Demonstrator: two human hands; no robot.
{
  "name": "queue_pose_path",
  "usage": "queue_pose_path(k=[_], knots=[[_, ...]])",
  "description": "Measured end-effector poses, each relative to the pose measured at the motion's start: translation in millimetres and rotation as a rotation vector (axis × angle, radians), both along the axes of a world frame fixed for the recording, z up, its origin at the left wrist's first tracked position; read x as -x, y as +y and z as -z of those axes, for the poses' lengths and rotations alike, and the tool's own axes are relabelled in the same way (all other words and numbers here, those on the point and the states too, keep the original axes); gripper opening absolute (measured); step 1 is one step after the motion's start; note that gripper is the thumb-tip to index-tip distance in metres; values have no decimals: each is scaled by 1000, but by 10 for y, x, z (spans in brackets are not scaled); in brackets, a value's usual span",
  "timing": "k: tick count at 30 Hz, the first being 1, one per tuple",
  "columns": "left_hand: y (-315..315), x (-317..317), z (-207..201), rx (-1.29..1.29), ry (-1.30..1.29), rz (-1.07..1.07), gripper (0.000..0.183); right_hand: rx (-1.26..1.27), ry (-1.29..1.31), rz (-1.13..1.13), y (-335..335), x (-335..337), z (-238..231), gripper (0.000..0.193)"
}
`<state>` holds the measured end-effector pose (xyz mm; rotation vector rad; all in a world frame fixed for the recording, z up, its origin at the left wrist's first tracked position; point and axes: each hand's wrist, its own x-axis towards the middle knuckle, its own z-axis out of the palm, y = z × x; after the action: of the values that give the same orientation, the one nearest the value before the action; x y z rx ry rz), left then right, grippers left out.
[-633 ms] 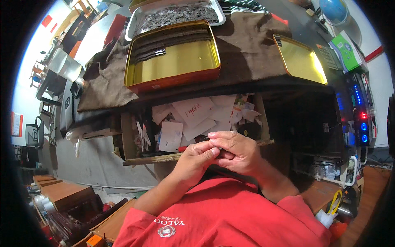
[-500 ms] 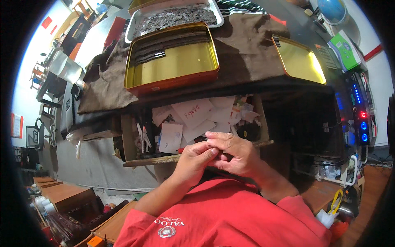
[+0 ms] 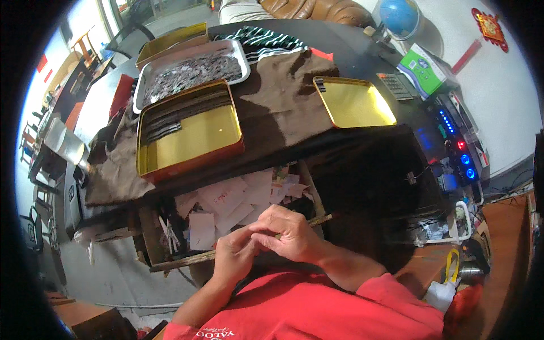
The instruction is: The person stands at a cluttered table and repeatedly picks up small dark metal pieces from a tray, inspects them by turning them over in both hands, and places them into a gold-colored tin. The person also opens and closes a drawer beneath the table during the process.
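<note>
Both my hands meet above the front edge of an open drawer. My left hand [image 3: 234, 249] is closed, its fingertips pressed against those of my right hand [image 3: 288, 233], which is closed too. Whatever sits between the fingers is hidden. Beyond the drawer, a gold-lined rectangular tin [image 3: 195, 148] holds rows of thin dark strips [image 3: 165, 130] along its far and left sides. To its right lies a shallow gold tin lid [image 3: 357, 105] with a few small dark pieces in its far left corner. Behind the tin, a white tray [image 3: 245, 67] carries a heap of dark grey flakes.
Papers [image 3: 203, 231] and small items fill the drawer [image 3: 318, 220]. Brown cloth [image 3: 280, 85] covers part of the table. A calculator [image 3: 396, 86], a green and white package [image 3: 420, 71], a globe [image 3: 398, 17] and a device with blue lights [image 3: 456, 144] stand at the right.
The view has swung to the right and up, so the table's things sit further left in it. My hands stay together, with the fingers slightly rearranged.
</note>
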<state>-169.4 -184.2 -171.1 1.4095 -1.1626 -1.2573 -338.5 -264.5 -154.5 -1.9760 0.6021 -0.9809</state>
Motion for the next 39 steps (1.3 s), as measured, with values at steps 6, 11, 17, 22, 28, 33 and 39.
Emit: queue_pose_path(k=[6,11,17,22,28,33,39], knots=[[-98,36,28,4,-53,94,42,-91,85,-45,-100,68,-81,18],[-148,98,54,121,86,132,66,-21,183,19,-641,374,-357,13],[-171,-73,134,229,-143,-41,54,-125,221,383,-2456,1094,-874,16],[-170,-177,268,293,-343,-160,36,-159,592,455,-3560,1369,-766,12],[-143,-248,327,235,-321,-171,28,-261,638,335,-4080,1240,-495,11],[-165,-208,293,319,-435,-208,21,-233,648,324,-4199,1185,-380,11],[-197,-194,245,329,-427,-192,17,-162,534,384,-4176,1190,-259,9]])
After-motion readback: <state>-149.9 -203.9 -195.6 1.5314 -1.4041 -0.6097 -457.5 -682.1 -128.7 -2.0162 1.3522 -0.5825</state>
